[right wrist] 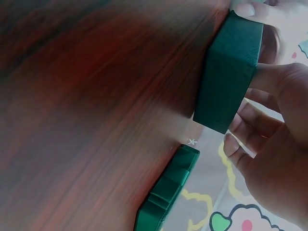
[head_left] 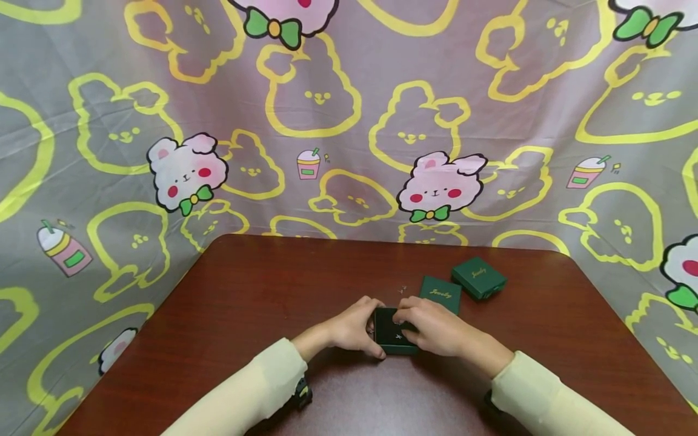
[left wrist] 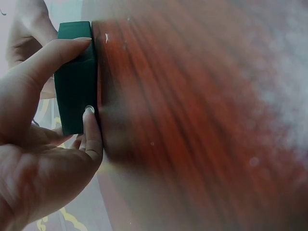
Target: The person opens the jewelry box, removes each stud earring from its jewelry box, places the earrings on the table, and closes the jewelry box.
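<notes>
A lidless dark green jewelry box [head_left: 400, 349] with a black insert stands on the table, its front wall facing me. My left hand [head_left: 351, 327] grips its left side, the thumb at the front corner; the left wrist view shows the thumb and a finger pressed to the green wall. My right hand [head_left: 436, 327] reaches over the box from the right, its bent fingers at the black insert. Whether they pinch anything is hidden. A small silver star-shaped piece of jewelry [head_left: 398, 336] shows on the insert beside the right fingertips.
Behind the right hand lies a green lid [head_left: 440, 293] with gold lettering. Further right sits another green box [head_left: 480, 277] with the same lettering. A tiny silver piece [head_left: 402, 290] lies on the brown table [head_left: 283, 284]. A patterned cloth [head_left: 349, 121] hangs behind.
</notes>
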### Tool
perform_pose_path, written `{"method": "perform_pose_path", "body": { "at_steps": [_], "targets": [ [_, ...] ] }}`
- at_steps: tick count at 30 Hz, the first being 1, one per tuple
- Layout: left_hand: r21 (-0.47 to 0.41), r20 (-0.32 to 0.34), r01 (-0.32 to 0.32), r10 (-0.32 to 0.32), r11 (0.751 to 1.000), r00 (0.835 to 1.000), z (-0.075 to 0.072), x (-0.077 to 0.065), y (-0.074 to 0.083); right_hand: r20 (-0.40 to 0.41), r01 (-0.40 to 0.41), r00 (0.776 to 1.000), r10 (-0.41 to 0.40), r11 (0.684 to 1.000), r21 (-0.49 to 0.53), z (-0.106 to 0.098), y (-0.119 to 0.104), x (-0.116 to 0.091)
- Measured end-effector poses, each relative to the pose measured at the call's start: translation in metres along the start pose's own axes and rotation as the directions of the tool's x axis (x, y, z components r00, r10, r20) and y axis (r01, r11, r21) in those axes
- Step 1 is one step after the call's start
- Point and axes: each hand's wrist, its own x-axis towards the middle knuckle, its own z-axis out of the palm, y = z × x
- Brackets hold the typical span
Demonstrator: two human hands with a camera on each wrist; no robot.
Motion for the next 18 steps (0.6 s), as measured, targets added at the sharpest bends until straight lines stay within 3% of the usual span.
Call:
{"method": "perform_pose_path", "body": {
  "at_steps": [11, 18],
  "targets": [
    [-0.01, 0.003, 0.007, -0.007, 1.0, 1.0, 0.0007, 0.0009, -0.0021, -0.034, -0.009, 0.999, 0.006, 0.996, -0.089, 0.0034, -0.0019, 0.0039],
    [0.001, -0.004, 0.001, -0.001, 1.0, 1.0, 0.0007, 0.0015, -0.0025, -0.041, -0.019, 0.999, 0.016, 0.996, -0.086, 0.0036, -0.0038, 0.006]
  ]
}}
